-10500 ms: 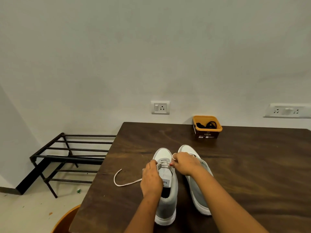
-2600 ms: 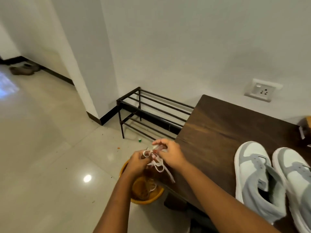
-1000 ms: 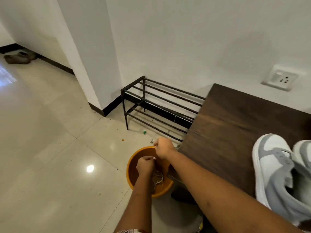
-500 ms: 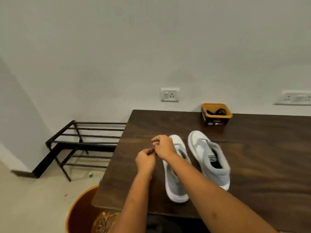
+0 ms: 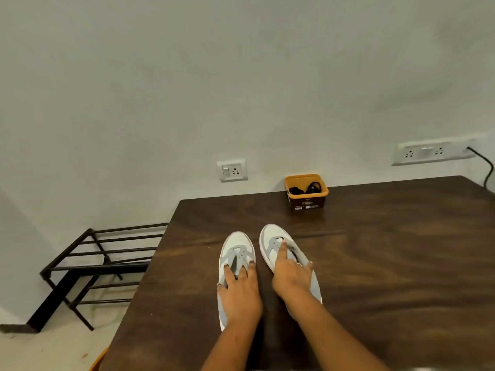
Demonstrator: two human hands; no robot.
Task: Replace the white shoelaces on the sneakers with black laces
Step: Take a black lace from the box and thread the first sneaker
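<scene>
Two grey-and-white sneakers stand side by side on the dark wooden table, toes pointing away from me, with no laces in their eyelets. My left hand lies flat on top of the left sneaker, fingers spread over its tongue. My right hand rests on the right sneaker, its index finger stretched forward along the tongue. At the back of the table stands a small orange tub holding coiled black laces.
A black metal shoe rack stands on the floor left of the table. The rim of an orange bucket peeks out below the table's near left corner. Wall sockets sit behind the table, and a black cable hangs at far right.
My hands have come down from above the table and now rest flat on the two sneakers. My head has turned to face the table squarely; the bucket has nearly left the view.
</scene>
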